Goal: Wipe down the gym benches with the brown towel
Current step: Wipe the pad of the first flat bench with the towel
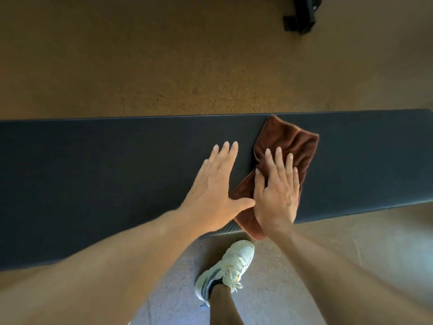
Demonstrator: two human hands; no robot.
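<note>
A long black padded gym bench (117,160) runs across the view from left to right. The brown towel (295,141) lies rumpled on its right half, one corner hanging over the near edge. My right hand (277,191) presses flat on the towel with straight fingers. My left hand (213,188) lies flat on the bare bench pad just left of the towel, fingers spread, its thumb touching the towel's edge.
Speckled tan floor (187,66) lies beyond the bench and grey floor in front of it. A black piece of equipment (302,15) stands on the floor at the far right. My foot in a white sneaker (227,268) stands close to the bench's near edge.
</note>
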